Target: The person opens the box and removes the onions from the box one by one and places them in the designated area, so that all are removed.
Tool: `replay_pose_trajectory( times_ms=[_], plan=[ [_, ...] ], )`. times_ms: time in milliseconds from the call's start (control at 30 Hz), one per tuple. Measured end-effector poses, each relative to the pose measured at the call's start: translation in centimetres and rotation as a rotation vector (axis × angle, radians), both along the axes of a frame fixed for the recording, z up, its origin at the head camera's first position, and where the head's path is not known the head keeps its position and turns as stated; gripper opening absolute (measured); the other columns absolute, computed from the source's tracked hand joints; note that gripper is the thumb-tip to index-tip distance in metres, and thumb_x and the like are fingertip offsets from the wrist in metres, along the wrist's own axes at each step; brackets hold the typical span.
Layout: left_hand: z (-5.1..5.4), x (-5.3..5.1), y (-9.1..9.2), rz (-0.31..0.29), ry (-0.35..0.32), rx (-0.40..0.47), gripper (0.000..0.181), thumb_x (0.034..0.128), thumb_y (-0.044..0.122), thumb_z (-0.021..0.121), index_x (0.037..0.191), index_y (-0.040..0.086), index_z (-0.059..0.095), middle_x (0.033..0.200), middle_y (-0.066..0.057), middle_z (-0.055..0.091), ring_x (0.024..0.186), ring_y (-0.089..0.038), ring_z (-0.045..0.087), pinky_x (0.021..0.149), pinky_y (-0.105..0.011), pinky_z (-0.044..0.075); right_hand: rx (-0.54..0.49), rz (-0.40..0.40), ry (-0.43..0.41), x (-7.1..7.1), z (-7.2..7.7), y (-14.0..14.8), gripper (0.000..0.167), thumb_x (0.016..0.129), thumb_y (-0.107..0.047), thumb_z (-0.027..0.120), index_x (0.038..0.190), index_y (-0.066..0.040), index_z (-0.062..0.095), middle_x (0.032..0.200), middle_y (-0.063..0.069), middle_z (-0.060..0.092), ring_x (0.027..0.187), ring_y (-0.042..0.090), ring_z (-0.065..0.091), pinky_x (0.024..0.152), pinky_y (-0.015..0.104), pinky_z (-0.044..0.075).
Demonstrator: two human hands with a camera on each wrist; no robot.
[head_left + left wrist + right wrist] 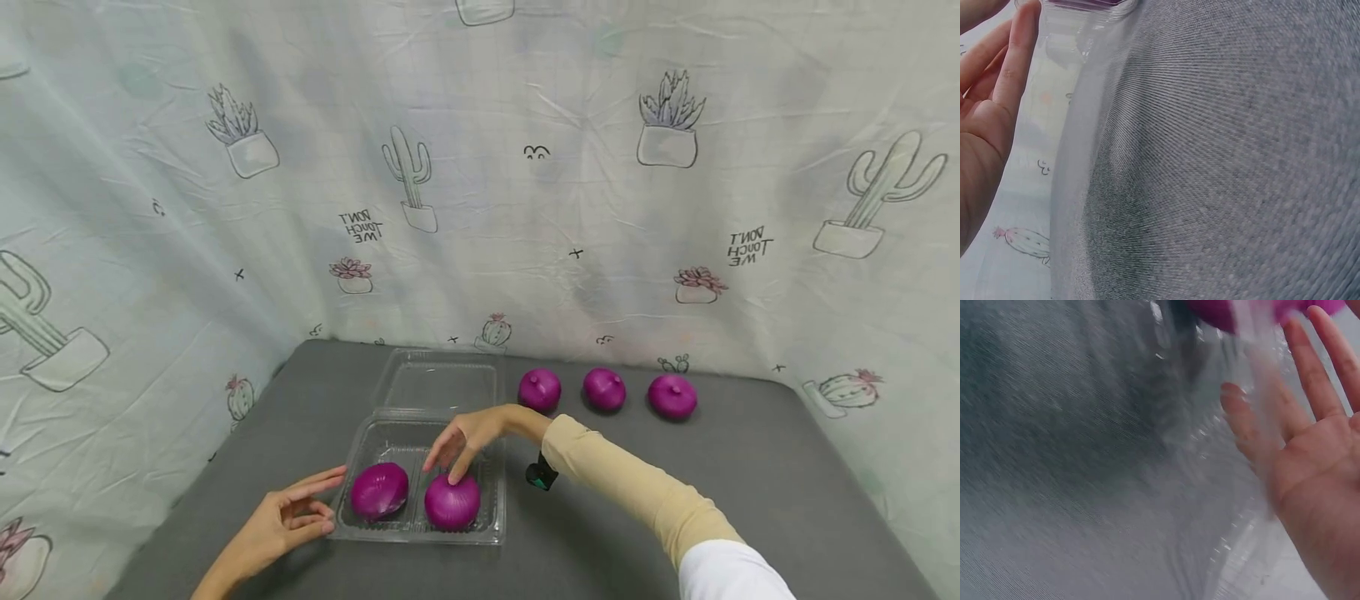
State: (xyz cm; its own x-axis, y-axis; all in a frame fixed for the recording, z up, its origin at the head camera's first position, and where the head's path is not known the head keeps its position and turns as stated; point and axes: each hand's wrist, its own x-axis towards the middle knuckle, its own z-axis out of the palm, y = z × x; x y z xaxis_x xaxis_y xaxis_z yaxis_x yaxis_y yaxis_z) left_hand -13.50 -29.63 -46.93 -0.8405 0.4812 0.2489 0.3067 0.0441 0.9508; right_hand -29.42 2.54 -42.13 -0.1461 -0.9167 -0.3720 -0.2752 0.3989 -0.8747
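A clear plastic clamshell box (420, 537) lies unfolded on the table, its base towards me and its lid (446, 383) laid back behind. In the base's left compartment sits a purple onion (380, 491); another purple onion (452, 504) sits in the right one. My right hand (468, 437) hovers over that second onion with spread fingers, a fingertip at its top. In the right wrist view the right hand's fingers (1311, 378) look extended, partly behind clear plastic. My left hand (281, 521) is at the box's left side, fingertips against or very near its rim.
Three more purple onions stand in a row at the back right: one (539, 390) near the lid, one (604, 389) in the middle, one (672, 397) farthest right. A grey cloth covers the table (637, 517). Behind hangs a printed curtain (480, 192).
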Motion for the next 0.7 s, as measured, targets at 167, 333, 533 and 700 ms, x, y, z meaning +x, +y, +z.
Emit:
replay_pose_trajectory(
  times_ms=[167,333,533,700],
  plan=[
    [-0.3,0.0,0.1,0.003,-0.010,-0.016,0.051,0.0879,-0.011,0.060,0.134,-0.019,0.039,0.145,0.004,0.046,0.092,-0.016,0.062,0.075,-0.029,0.055,-0.010,0.037,-0.074,0.7,-1.2,0.4,0.048,0.084,0.005,0.070,0.130,-0.003,0.058,0.136,0.004,0.055,0.119,0.006,0.051,0.098,0.025,0.042],
    [-0.4,0.0,0.0,0.012,-0.011,-0.020,0.051,0.0873,-0.011,0.061,0.133,-0.019,0.041,0.144,0.003,0.047,0.092,-0.015,0.062,0.075,-0.028,0.055,-0.046,0.106,-0.048,1.5,-1.5,0.2,0.063,0.076,0.011,0.074,0.134,-0.001,0.054,0.143,0.008,0.049,0.124,0.003,0.046,0.105,0.025,0.035],
    [-0.2,0.2,0.1,0.040,-0.021,-0.044,0.052,0.0870,-0.008,0.063,0.133,-0.018,0.042,0.142,0.006,0.048,0.091,-0.015,0.063,0.075,-0.028,0.055,-0.115,0.185,-0.014,2.5,-1.9,-0.7,0.069,0.075,0.011,0.075,0.138,0.001,0.049,0.145,0.008,0.046,0.124,0.000,0.044,0.103,0.024,0.036],
    [-0.1,0.2,0.0,0.042,-0.021,-0.046,0.052,0.0871,-0.008,0.063,0.134,-0.018,0.042,0.143,0.004,0.048,0.090,-0.016,0.063,0.075,-0.028,0.055,-0.141,0.118,0.005,2.9,-1.9,-0.7,0.061,0.078,0.003,0.077,0.134,-0.004,0.055,0.135,-0.007,0.054,0.117,0.003,0.050,0.095,0.025,0.045]
  ],
)
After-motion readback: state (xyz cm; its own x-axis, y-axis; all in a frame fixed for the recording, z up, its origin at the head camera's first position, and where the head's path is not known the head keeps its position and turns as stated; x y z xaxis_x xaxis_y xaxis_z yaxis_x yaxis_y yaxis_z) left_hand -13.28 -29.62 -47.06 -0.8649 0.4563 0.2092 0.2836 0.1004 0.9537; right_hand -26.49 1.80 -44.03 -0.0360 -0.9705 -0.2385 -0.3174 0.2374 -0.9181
